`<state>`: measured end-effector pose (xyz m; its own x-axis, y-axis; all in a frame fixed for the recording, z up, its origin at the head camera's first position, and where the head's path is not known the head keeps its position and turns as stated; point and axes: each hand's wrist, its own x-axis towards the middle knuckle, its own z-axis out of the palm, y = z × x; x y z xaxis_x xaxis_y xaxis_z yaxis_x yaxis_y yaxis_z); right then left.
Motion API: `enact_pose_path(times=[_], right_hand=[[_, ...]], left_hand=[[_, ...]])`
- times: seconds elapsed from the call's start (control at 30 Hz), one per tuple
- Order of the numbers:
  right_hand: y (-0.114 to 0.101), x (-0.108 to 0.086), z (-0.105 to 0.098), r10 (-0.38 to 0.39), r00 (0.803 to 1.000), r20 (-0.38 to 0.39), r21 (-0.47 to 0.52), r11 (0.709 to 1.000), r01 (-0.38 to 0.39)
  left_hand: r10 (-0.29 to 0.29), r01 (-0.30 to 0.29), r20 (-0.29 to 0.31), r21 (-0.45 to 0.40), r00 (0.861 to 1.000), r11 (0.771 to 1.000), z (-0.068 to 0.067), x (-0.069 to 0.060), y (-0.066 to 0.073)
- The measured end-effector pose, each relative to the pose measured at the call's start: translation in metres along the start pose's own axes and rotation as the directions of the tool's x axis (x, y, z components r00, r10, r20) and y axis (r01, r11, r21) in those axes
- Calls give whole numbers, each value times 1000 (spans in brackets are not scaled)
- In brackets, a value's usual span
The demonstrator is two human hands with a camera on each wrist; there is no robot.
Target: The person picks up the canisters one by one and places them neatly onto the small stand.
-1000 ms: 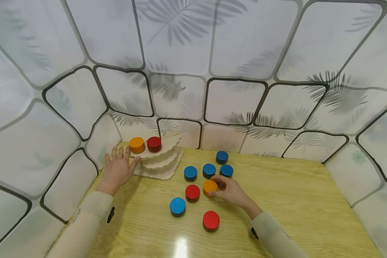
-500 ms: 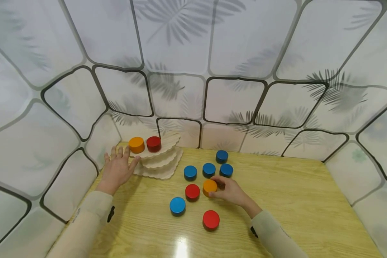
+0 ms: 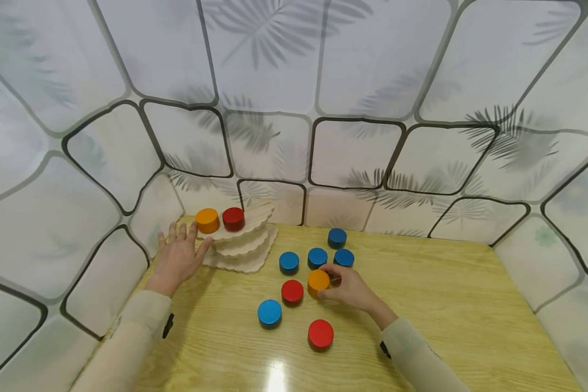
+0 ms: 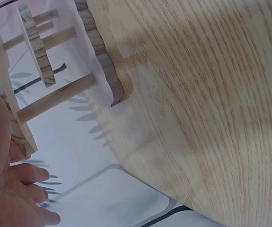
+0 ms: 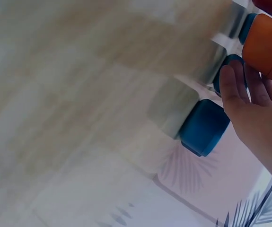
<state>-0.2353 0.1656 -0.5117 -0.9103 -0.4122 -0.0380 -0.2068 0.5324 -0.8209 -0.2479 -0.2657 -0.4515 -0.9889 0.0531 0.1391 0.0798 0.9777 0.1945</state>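
The orange disc point(image 3: 318, 283) has shifted slightly away from the person since the earlier frame, together with the right hand point(image 3: 350, 291), which pinches it between thumb and fingertips; whether it is off the tabletop point(image 3: 446, 316) I cannot tell. Just left of it sits a red disc point(image 3: 292, 293), with a blue disc point(image 3: 269, 314) and another red disc point(image 3: 320, 335) nearer the person. Four more blue discs point(image 3: 317, 258) lie just beyond the hand. Well to the left, the left hand point(image 3: 176, 258) remains at the tiered stand point(image 3: 242, 263), fingers spread and grasping nothing, thumb at the top tier's edge. A second orange disc point(image 3: 207, 220) and a third red disc point(image 3: 233, 219) stay on that tier.
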Motion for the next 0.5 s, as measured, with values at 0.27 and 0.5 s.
enact_pose_path(times=[0.27,0.5], right_hand=[[-12,8,-3,-38,999,-11,-15,999,37],[-25,17,-5,-88,996,-14,-21,996,88]], left_hand=[[3,-3,-8,10,1000,1000,-1,-1,1],[6,-6,0,6,1000,1000,0,0,0]])
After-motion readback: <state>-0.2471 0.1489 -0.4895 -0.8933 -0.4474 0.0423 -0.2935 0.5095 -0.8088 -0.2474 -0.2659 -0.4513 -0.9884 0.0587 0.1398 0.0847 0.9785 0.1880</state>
